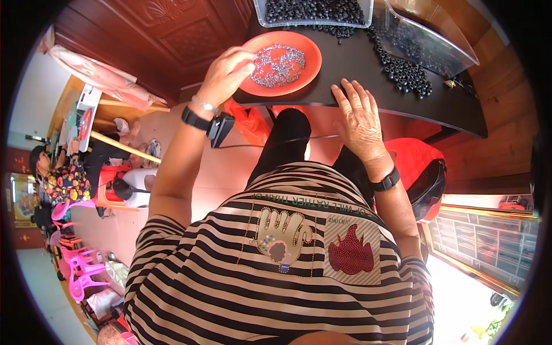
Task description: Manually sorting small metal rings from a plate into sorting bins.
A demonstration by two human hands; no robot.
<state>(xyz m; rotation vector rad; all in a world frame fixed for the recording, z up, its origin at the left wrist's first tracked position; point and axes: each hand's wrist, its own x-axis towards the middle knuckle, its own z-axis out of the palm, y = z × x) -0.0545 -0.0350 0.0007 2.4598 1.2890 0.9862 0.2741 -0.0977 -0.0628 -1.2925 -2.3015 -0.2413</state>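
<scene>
An orange-red round plate (313,60) lies at the left part of the black table, with many small silvery pieces (279,66) spread in it. Over the plate's left rim is my left hand (230,72), thumb and fingers drawn together in a pinch. Whatever sits between those fingertips is too small to make out. My right hand (361,123) rests flat at the table's near edge, fingers stretched out and holding nothing. Beyond and to the right of it, many small black round parts with holes (405,75) lie loose on the tabletop.
A clear plastic bin (313,24) full of black parts stands at the far edge. Another clear container (431,43) lies tilted at the right. Below the table hangs a red bag (248,122). Another person (66,178) sits at a table far left, near pink chairs (83,267).
</scene>
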